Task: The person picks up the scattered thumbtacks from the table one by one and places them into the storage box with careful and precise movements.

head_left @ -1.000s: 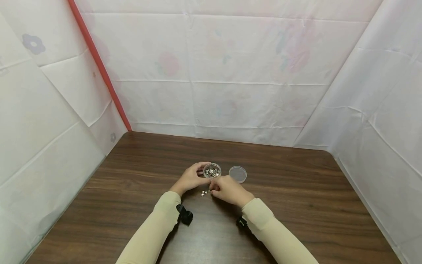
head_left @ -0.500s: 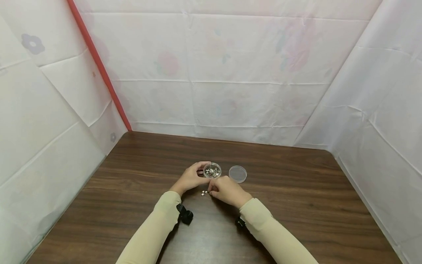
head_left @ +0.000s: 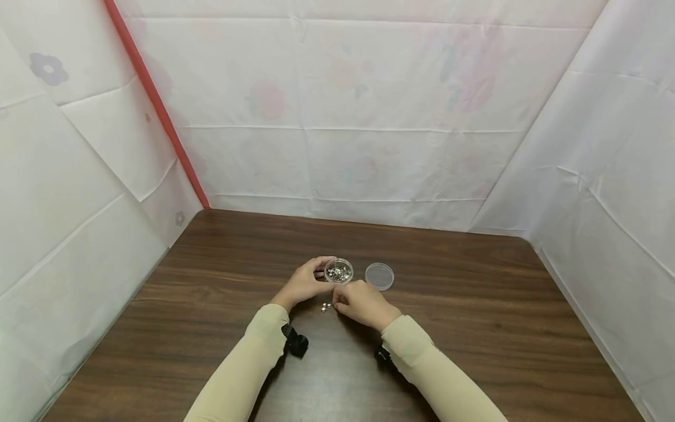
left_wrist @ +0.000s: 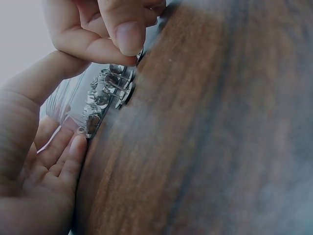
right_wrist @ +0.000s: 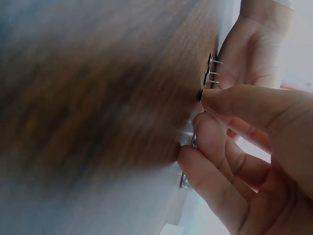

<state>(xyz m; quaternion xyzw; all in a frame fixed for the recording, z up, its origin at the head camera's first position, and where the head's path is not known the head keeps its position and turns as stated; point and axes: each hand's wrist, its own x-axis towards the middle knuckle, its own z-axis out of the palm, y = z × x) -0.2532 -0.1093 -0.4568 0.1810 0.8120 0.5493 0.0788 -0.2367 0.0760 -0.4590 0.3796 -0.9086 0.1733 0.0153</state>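
In the head view my left hand [head_left: 303,286] holds a round clear plastic box [head_left: 352,271], thumb on the near side and fingers round the far side. Many silver thumbtacks [head_left: 337,273] lie inside it. Just in front of the box, a few loose thumbtacks [head_left: 325,307] rest on the table, pins up in the right wrist view. My right hand [head_left: 364,303] is low beside them, fingers curled. Its thumb [right_wrist: 220,100] and index finger pinch at the tabletop by the row, with a thumbtack [left_wrist: 140,55] at the fingertips, mostly hidden.
A clear round lid [head_left: 379,276] lies flat on the dark wooden table [head_left: 474,328], right of the box. White patterned sheets [head_left: 390,105] stand behind and on both sides, with a red strip [head_left: 158,105] at the left corner.
My right hand has shifted slightly, its fingertips staying beside the loose thumbtacks; the outermost thumbtack is now hidden at those fingertips. My left hand and the box stay in place.
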